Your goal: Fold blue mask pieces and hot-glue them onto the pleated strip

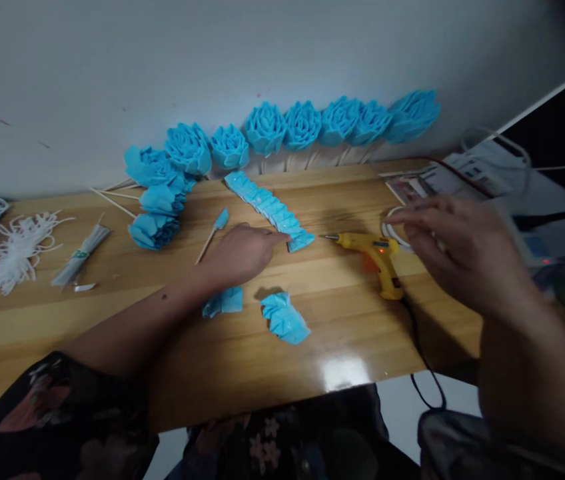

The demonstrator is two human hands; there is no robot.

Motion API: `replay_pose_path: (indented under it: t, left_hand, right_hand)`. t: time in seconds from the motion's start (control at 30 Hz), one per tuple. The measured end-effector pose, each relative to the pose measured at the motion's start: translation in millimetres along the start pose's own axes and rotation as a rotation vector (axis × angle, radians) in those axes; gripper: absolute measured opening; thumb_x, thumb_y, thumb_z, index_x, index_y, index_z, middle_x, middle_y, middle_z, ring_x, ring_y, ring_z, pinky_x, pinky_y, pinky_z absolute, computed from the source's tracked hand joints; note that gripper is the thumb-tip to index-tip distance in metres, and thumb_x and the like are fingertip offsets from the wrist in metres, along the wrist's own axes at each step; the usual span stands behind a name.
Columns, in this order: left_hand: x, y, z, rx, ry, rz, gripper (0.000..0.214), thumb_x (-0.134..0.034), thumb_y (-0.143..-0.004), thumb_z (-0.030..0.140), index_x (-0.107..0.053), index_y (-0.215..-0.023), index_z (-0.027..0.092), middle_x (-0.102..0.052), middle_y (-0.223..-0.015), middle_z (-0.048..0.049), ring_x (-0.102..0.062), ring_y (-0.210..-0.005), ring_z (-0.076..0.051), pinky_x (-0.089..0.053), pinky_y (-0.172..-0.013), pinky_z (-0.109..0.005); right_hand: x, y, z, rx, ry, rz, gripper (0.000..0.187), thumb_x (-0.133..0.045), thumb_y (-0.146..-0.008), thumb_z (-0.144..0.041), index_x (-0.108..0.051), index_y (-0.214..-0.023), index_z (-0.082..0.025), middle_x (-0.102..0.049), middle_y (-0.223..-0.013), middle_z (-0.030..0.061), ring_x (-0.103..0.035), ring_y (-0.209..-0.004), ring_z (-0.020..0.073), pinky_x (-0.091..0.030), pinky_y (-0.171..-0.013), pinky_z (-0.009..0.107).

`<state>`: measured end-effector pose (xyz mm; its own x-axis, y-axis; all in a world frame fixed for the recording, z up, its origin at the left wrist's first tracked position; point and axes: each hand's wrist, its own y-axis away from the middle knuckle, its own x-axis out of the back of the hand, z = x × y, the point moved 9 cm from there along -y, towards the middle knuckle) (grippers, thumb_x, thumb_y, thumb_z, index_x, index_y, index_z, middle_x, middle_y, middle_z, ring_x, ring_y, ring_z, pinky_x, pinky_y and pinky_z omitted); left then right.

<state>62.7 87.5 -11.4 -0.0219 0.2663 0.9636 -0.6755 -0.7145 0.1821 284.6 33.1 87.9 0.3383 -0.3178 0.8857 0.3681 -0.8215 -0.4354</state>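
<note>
The left hand [242, 255] sets a fingertip on the near end of the pleated blue strip [266, 204], which slants from the worktop's [242, 373] back edge toward its middle; its grip cannot be judged. Toward the right edge, beyond the yellow glue gun [388, 275], the blurred right hand [455, 243] hovers, fingers bunched, its grip likewise unclear.

At that table [347, 327], the left hand [242, 253] touches a pleated blue strip [265, 205]; the right hand [462, 250] hangs near a yellow glue gun [384, 260].

The right hand [462, 250] is blurred, its grip unclear.
</note>
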Motion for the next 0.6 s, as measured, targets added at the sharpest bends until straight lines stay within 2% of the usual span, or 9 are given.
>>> replay_pose_path:
  t: [0.1, 0.23, 0.37, 0.5, 0.6]
  left_hand:
    - [3.2, 3.1, -4.3, 0.033, -0.005, 0.046, 0.049, -0.044, -0.102, 0.018, -0.060, -0.146, 0.033, -0.077, -0.125, -0.0046, -0.072, -0.104, -0.023, -0.053, -0.091, -0.036]
    - [3.3, 6.0, -9.7, 0.053, -0.004, 0.094, 0.051, -0.044, -0.103, 0.023, -0.051, -0.153, 0.032, -0.078, -0.116, -0.0058, -0.072, -0.102, -0.025, -0.053, -0.091, -0.038]
    - [2.0, 7.9, -9.1, 0.015, -0.005, 0.105, 0.049, -0.043, -0.103, 0.024, -0.054, -0.151, 0.029, -0.078, -0.116, -0.0071, -0.072, -0.103, -0.026, -0.052, -0.095, -0.041]
    - [1.8, 8.8, -6.7, -0.045, 0.019, 0.137, 0.047, -0.044, -0.103, 0.022, -0.060, -0.146, 0.029, -0.077, -0.124, -0.0060, -0.072, -0.108, -0.025, -0.052, -0.097, -0.041]
    - [0.7, 8.5, -7.2, -0.059, 0.029, 0.153, 0.045, -0.043, -0.103, 0.022, -0.065, -0.141, 0.029, -0.077, -0.127, -0.0048, -0.071, -0.112, -0.025, -0.052, -0.098, -0.040]
  right_hand:
    - [-10.0, 44.6, 10.9, -0.088, 0.093, -0.124, 0.029, -0.052, -0.102, -0.029, -0.072, -0.121, -0.022, -0.074, -0.102, 0.0145, -0.072, -0.095, 0.0313, -0.058, -0.079, 0.046]
    - [-37.4, 82.1, 16.0, -0.160, 0.091, -0.325, 0.046, -0.053, -0.102, -0.040, -0.063, -0.143, -0.020, -0.075, -0.112, 0.0161, -0.072, -0.099, 0.0334, -0.059, -0.084, 0.048]
    - [-52.1, 89.4, 14.7, -0.186, 0.064, -0.425, 0.055, -0.052, -0.102, -0.049, -0.057, -0.152, -0.025, -0.075, -0.116, 0.0151, -0.072, -0.101, 0.0335, -0.058, -0.084, 0.048]
    - [-56.3, 86.5, 9.9, -0.214, 0.052, -0.443, 0.052, -0.051, -0.102, -0.051, -0.062, -0.146, -0.025, -0.074, -0.125, 0.0158, -0.073, -0.105, 0.0320, -0.056, -0.088, 0.045]
    - [-56.6, 85.4, 8.2, -0.282, 0.113, -0.440, 0.051, -0.049, -0.103, -0.050, -0.062, -0.146, -0.025, -0.077, -0.122, 0.0135, -0.074, -0.103, 0.0312, -0.055, -0.082, 0.040]
